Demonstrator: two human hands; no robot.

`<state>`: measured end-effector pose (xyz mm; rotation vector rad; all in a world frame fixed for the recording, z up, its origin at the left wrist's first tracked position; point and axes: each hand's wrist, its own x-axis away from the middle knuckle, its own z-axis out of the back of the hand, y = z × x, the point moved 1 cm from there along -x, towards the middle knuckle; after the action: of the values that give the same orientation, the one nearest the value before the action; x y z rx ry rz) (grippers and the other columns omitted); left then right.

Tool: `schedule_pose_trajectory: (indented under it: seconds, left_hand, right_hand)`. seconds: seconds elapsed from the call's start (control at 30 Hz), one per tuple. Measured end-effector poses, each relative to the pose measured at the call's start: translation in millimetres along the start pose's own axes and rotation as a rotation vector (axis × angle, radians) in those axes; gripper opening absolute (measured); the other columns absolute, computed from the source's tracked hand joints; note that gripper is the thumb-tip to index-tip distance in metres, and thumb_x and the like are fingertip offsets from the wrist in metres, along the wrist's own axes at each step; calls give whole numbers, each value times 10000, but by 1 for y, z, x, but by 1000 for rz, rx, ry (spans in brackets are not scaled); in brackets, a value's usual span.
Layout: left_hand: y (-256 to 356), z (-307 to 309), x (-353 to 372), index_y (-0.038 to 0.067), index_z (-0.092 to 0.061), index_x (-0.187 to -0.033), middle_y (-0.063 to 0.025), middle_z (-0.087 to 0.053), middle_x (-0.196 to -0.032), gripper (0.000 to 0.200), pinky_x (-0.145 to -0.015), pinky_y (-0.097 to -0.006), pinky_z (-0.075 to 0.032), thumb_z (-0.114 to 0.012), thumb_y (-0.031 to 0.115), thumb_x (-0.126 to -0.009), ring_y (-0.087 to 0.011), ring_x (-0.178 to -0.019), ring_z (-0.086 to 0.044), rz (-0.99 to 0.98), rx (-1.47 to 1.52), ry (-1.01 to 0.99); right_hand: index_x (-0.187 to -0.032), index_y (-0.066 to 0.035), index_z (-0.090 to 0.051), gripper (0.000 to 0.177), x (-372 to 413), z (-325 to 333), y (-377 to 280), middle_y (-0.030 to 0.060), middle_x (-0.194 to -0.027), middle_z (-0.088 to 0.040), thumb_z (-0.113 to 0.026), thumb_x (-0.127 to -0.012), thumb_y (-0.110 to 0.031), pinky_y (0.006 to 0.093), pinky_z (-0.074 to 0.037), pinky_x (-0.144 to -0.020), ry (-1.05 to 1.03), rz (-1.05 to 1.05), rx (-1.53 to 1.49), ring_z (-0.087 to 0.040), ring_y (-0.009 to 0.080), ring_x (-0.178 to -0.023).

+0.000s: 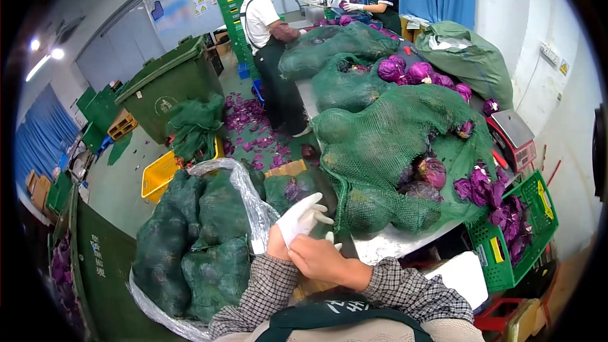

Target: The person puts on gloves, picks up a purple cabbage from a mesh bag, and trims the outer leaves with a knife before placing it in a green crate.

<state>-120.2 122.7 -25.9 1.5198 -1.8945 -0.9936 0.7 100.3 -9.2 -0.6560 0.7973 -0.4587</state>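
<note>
My left hand (299, 220) wears a white glove, its fingers spread and holding nothing. Bare, my right hand (326, 259) is closed on the cuff of that glove at the left wrist. A bit of white shows just past the right knuckles. Just beyond both hands, a green mesh sack (380, 145) lies open on the metal table (380, 247), with red cabbages (432, 173) showing at its mouth. To the left of my hands, several filled green mesh sacks (218, 263) stand inside a clear plastic liner (244, 193).
A green crate (543, 206) with purple leaves stands right, near a red scale (516, 142). Two people in blue caps, one person (263, 31) left and another person (380, 0) at the far end, stand by the table. Green bins (171, 88), a yellow crate (155, 177) and scattered leaves (247, 120) lie left.
</note>
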Motion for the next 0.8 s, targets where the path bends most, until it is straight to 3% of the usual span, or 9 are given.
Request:
schedule_pose_trajectory:
  seconds: [0.03,0.07,0.2,0.4,0.5,0.6,0.7,0.73,0.8]
  left_hand:
    - [6,1,-1,5,-379,-1377,-150,-508,-1299,423,-951,-267,-414,-351,103,-967,-241,-1116,-540,-20,-79,-4]
    - [8,-4,2,19,-401,-1358,-164,-508,-1298,413,-948,-291,-420,-380,148,-967,-260,-1169,-517,-117,-524,114]
    - [-41,43,-8,24,-365,-1340,-176,-494,-1324,409,-993,-370,-383,-404,147,-952,-311,-1227,-480,-235,-95,93]
    - [-6,21,0,12,-420,-1238,-107,-531,-1295,350,-1003,-281,-364,-471,22,-892,-219,-1198,-486,-470,-553,149]
    - [1,35,-13,45,-452,-1231,-80,-517,-1302,321,-1025,-345,-336,-445,37,-909,-213,-1197,-452,-298,128,91]
    - [-13,63,-19,37,-438,-1278,-116,-409,-1407,339,-1062,-414,-284,-434,117,-949,-223,-1244,-406,-443,245,27]
    - [-15,86,-36,37,-386,-1353,-121,-334,-1457,435,-1094,-414,-231,-378,258,-979,-257,-1308,-340,-284,617,148]
    - [-15,91,-44,44,-337,-1403,-126,-325,-1467,581,-1113,-422,-186,-328,432,-971,-291,-1362,-264,-276,474,179]
    - [-16,109,-51,44,-255,-1439,-121,-293,-1488,700,-1117,-434,-184,-359,524,-939,-287,-1372,-258,-275,562,263]
  right_hand:
    - [-822,-57,-536,130,0,-4,-4,135,-786,-530,-549,-866,-179,430,-455,-567,4,-7,-22,-561,359,-679]
    - [-821,-59,-535,129,0,-8,-8,131,-785,-529,-548,-867,-179,428,-455,-565,7,-15,-44,-561,357,-678]
    - [-832,-54,-532,131,1,-27,-12,119,-787,-530,-544,-869,-179,425,-452,-564,-58,40,-70,-563,347,-686]
    - [-848,-43,-527,128,7,-42,-11,142,-807,-552,-525,-874,-168,431,-478,-600,-101,-34,-112,-583,363,-688]
    - [-851,-44,-531,129,4,-43,-11,142,-793,-548,-525,-876,-170,428,-482,-608,-99,-17,-87,-586,355,-704]
    - [-800,-20,-507,165,2,-49,-15,165,-758,-500,-534,-873,-164,416,-434,-619,-112,-70,-129,-540,359,-726]
    - [-777,-10,-489,180,3,-53,-15,164,-730,-479,-533,-873,-156,410,-424,-605,-158,-57,-183,-525,348,-695]
    - [-787,-15,-497,173,5,-54,-17,162,-739,-495,-530,-876,-159,411,-434,-606,-168,-55,-185,-536,350,-693]
    - [-807,-26,-513,159,10,-53,-22,156,-758,-525,-523,-883,-165,415,-454,-609,-188,-52,-191,-560,354,-689]
